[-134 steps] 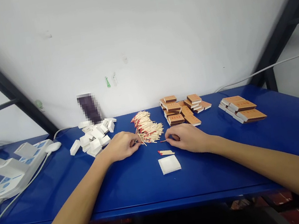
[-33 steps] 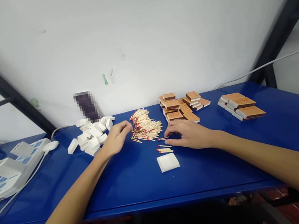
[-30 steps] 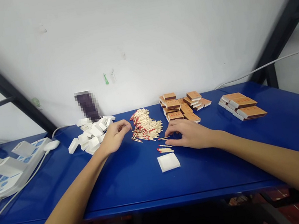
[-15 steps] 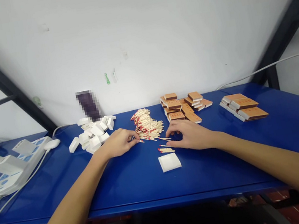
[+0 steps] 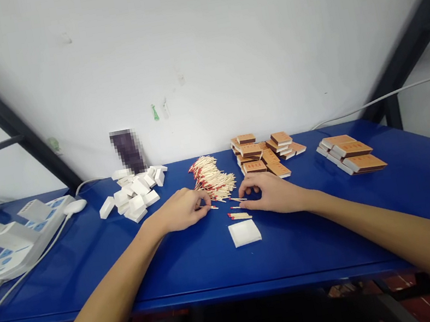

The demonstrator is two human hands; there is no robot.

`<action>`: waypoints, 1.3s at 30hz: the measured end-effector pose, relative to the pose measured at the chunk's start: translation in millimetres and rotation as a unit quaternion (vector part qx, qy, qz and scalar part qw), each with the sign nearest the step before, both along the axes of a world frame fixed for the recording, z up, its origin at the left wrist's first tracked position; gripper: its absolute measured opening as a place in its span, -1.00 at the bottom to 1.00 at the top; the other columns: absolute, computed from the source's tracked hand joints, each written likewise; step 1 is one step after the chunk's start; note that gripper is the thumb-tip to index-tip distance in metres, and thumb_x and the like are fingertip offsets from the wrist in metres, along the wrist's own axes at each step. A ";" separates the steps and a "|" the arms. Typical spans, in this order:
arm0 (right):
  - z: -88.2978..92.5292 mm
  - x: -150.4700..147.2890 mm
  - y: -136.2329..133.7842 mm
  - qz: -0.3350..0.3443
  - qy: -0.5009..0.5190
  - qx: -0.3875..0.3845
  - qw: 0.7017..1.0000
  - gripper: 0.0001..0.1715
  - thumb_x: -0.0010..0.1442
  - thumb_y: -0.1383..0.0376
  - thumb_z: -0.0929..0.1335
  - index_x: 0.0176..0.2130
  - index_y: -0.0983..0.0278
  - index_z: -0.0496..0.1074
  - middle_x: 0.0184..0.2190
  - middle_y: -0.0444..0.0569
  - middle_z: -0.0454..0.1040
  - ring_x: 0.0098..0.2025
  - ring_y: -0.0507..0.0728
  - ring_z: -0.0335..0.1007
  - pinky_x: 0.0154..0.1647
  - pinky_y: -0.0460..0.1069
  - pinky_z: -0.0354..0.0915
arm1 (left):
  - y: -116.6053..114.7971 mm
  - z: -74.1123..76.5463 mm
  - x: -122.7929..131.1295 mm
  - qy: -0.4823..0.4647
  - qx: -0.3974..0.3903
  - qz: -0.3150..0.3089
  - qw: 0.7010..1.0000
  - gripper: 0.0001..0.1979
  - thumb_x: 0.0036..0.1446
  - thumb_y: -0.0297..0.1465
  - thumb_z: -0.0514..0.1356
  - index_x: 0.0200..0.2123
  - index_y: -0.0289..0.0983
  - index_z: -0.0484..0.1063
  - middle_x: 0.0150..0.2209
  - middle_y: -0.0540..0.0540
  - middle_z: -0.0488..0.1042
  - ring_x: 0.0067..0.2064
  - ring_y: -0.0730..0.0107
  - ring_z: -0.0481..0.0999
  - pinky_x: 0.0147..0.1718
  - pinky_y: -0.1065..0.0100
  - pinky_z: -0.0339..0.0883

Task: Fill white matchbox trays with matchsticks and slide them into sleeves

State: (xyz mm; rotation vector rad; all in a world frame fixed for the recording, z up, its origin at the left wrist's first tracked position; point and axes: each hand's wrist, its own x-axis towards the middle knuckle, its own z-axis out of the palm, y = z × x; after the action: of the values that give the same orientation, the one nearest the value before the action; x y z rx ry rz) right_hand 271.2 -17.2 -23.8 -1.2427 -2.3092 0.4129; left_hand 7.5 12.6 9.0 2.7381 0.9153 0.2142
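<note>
My left hand (image 5: 184, 209) is closed in a pinch on a match (image 5: 215, 207), just in front of the left side of a big match pile (image 5: 213, 177). Facing it, my right hand (image 5: 273, 192) is curled low over the table, its index finger and thumb tips at a pair of loose matches (image 5: 238, 199) that point leftward. A small bundle of red-tipped matches (image 5: 240, 216) lies below the right thumb. Closer to me rests a flat white matchbox tray (image 5: 245, 233).
White box trays (image 5: 134, 192) are heaped at the left. Brown matchboxes (image 5: 269, 155) are piled behind my right hand, with stacked matchboxes (image 5: 350, 154) farther right. A power strip (image 5: 18, 248) with plugs and cables occupies the left end of the blue table (image 5: 202, 277).
My left hand has moved a little right and toward me, bringing its match away from the pile. The right hand has barely shifted.
</note>
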 end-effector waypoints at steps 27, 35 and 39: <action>10.7 -7.2 -19.3 0.118 0.055 0.056 0.990 -0.80 0.25 0.17 0.39 -0.28 0.26 0.49 -0.35 -0.05 0.41 -0.29 0.08 0.31 -0.28 -0.03 0.22 | -2.4 -12.7 5.0 -0.017 0.063 -0.031 0.997 -0.84 0.35 -0.37 -0.01 -0.21 -0.26 0.33 -0.27 -0.06 0.45 -0.27 0.34 0.43 -0.25 0.33 0.26; 14.3 -17.0 -37.9 0.155 -0.038 0.056 0.986 -0.85 0.20 0.24 0.40 -0.34 0.28 0.53 -0.36 -0.06 0.37 -0.32 0.08 0.27 -0.20 0.01 0.19 | -7.8 -11.1 11.1 -0.079 0.088 -0.052 0.992 -0.86 0.34 -0.40 -0.01 -0.17 -0.27 0.33 -0.18 -0.12 0.40 -0.15 0.31 0.39 -0.15 0.30 0.28; 13.5 -18.7 -36.8 0.141 0.008 0.057 0.988 -0.82 0.25 0.24 0.36 -0.33 0.28 0.52 -0.37 -0.07 0.38 -0.34 0.05 0.28 -0.26 -0.02 0.18 | -8.4 -12.3 12.4 -0.089 0.060 -0.047 0.993 -0.88 0.34 -0.41 -0.01 -0.23 -0.26 0.29 -0.26 -0.08 0.42 -0.24 0.34 0.40 -0.24 0.33 0.27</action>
State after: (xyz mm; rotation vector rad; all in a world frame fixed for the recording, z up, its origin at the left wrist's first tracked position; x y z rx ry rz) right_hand 252.6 -54.0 -10.2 -0.8577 -2.4656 0.3766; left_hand 19.9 4.2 -3.3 2.8068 0.7450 0.5033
